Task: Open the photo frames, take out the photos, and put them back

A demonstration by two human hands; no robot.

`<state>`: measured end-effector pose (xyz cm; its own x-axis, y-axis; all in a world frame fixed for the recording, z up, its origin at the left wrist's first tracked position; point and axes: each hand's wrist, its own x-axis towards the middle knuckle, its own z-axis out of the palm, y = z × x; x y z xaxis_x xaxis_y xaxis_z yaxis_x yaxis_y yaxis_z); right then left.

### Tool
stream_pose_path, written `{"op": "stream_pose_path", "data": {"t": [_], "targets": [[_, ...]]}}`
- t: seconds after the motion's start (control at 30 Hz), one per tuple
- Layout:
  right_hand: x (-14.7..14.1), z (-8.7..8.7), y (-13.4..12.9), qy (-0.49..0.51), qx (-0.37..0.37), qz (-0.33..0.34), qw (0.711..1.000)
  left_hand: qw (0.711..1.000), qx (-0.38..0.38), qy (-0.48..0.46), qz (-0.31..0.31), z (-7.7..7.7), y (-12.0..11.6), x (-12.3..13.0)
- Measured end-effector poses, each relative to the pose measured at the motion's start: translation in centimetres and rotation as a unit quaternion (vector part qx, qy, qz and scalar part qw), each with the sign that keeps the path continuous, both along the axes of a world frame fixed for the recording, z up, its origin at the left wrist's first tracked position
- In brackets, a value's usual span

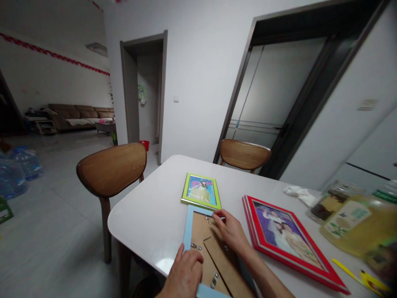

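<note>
A light blue picture frame (187,225) lies face down near the table's front edge, its brown backing board (200,227) showing with metal clips. My left hand (186,271) rests on the frame's left side, fingers curled over the edge, near a metal clip. My right hand (231,231) is at the upper part of the frame, its thumb and fingers pinched together by the top edge; what they hold, if anything, is too small to make out. Just beyond lies a green frame (201,192) with a picture of a figure in a dress.
Red frames (294,244) are stacked at the right on the white table (145,211). Beside them are a yellow tool (345,267), a crumpled tissue (299,193), a jar (333,198) and a large oil bottle (356,219). Wooden chairs (114,167) stand at the table.
</note>
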<state>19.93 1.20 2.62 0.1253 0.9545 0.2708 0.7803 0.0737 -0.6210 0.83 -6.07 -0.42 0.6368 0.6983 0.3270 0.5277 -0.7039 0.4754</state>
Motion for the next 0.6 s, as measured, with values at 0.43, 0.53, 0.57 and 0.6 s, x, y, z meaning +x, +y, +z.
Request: {"op": "stream_pose_path", "data": {"t": [0.43,0.53,0.57,0.6], "targets": [[-5.7,-1.5,-8.0,0.679,-0.079,0.026,0.729,0.859,-0.288,-0.423,-0.019,4.0,-1.3,2.6],[-6.3,-0.8,-8.1,0.723,-0.023,-0.004,0.690,0.821,-0.306,-0.480,0.039,4.5,-1.2,3.0],[-5.8,-0.4,-8.1,0.725,-0.020,-0.021,0.688,0.806,-0.302,-0.505,0.066,4.9,-0.9,2.8],[-5.1,0.0,-8.2,0.720,-0.023,-0.039,0.692,0.789,-0.303,-0.526,0.090,5.4,-0.6,2.5]]}}
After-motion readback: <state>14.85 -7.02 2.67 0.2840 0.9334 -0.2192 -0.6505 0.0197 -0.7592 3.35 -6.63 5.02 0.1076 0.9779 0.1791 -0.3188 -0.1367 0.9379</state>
